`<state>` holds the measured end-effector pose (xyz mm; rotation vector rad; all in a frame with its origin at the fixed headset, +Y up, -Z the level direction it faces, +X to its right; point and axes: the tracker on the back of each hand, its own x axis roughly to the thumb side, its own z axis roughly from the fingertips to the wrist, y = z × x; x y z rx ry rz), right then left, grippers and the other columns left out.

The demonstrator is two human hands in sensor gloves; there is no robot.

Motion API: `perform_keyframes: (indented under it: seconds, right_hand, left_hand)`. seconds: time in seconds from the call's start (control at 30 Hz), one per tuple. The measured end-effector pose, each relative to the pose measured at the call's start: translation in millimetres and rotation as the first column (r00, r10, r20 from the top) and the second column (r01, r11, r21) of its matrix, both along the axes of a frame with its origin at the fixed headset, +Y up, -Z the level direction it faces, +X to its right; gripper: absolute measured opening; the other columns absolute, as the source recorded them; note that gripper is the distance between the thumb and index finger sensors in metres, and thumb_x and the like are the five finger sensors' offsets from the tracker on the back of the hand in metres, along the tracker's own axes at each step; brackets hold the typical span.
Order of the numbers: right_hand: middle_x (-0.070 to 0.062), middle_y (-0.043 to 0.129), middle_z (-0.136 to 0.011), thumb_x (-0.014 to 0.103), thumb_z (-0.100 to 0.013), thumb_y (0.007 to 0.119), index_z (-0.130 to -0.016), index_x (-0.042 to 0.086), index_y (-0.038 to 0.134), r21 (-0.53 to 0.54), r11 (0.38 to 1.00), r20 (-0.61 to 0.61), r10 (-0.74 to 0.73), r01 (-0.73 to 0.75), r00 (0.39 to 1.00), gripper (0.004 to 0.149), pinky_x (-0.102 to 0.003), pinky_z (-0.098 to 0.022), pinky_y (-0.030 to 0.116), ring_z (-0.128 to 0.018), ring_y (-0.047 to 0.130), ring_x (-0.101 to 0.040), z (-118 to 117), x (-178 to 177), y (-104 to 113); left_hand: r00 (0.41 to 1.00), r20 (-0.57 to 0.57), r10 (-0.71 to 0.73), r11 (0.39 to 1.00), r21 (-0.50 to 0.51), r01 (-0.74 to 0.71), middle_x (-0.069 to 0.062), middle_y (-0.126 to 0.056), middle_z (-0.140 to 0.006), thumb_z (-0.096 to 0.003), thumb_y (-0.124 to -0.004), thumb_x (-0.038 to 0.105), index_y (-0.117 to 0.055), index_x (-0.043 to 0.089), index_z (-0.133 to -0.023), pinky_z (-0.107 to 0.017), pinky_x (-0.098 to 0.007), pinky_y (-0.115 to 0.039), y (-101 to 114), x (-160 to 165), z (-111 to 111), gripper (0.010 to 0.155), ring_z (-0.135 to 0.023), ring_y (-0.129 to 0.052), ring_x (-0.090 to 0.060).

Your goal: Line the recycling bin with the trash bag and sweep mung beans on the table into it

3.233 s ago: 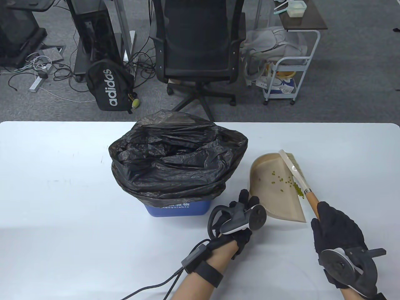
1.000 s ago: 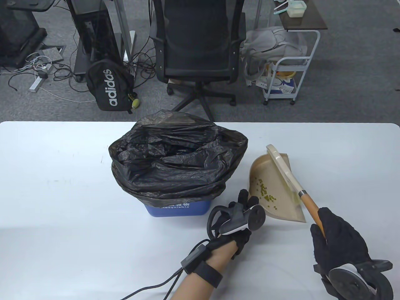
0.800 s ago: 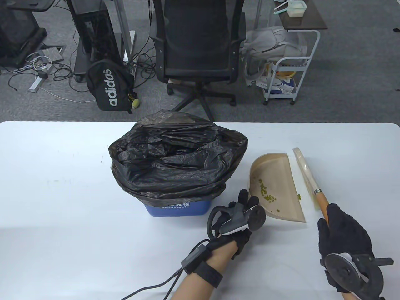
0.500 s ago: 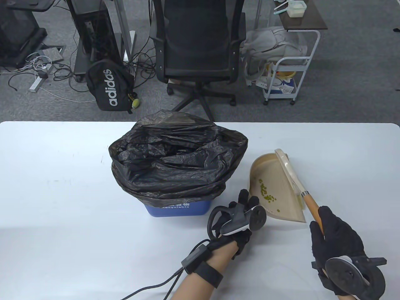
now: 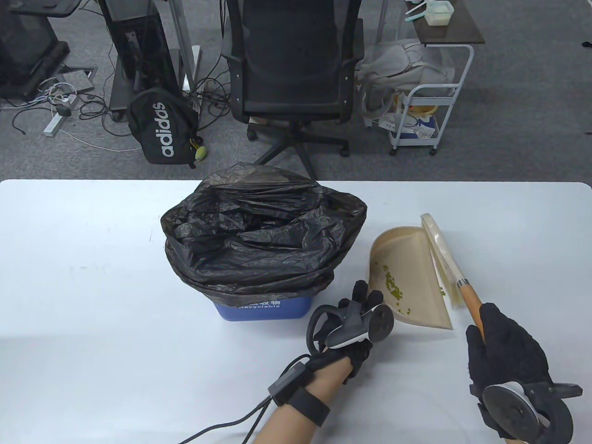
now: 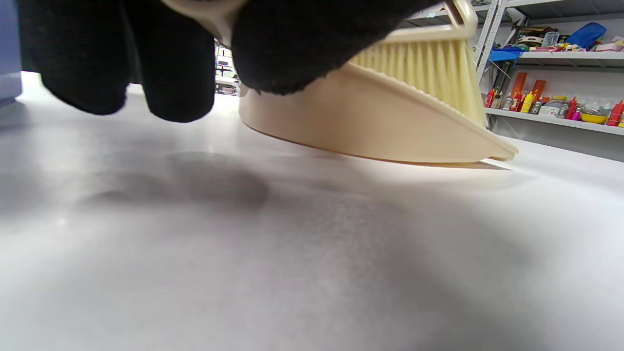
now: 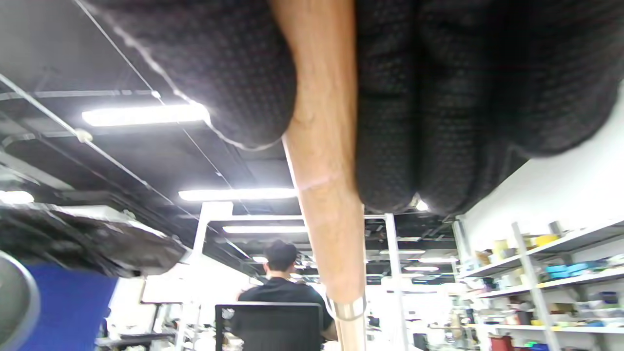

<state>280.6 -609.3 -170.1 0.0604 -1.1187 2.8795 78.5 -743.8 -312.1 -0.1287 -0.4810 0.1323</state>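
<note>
A white desk (image 5: 92,277) stands before grey carpet, an office chair (image 5: 291,69) at 12 o'clock. The blue bin (image 5: 259,307), lined with the black bag (image 5: 259,236), sits mid-desk. At 3 o'clock of it lies the dustpan (image 5: 407,273) with beans (image 5: 393,286) inside. The left hand (image 5: 356,323) grips the dustpan's near end; the right hand (image 5: 504,351) is wrapped round the brush (image 5: 446,259) handle.

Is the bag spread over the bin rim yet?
Yes: the trash bag drapes over the rim all round, only the blue bin base showing.
</note>
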Motion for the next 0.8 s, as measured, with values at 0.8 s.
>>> perform_keyframes:
  seconds: [0.8]
  right_hand:
    - [-0.03,0.102,-0.064,0.029,-0.046,0.086,-0.086,-0.007,0.088,0.023,0.994,-0.09,-0.109,0.111,0.99,0.053,-0.06,-0.038,0.087,-0.053,0.107,-0.049,8,-11,14]
  left_hand:
    - [0.993,-0.008,-0.122,0.992,0.021,0.122,-0.032,-0.048,-0.118,-0.0472,-0.084,0.001,-0.055,0.011,-0.113,-0.053,-0.078,-0.081,5,6,3,0.073,-0.083,-0.093,-0.062]
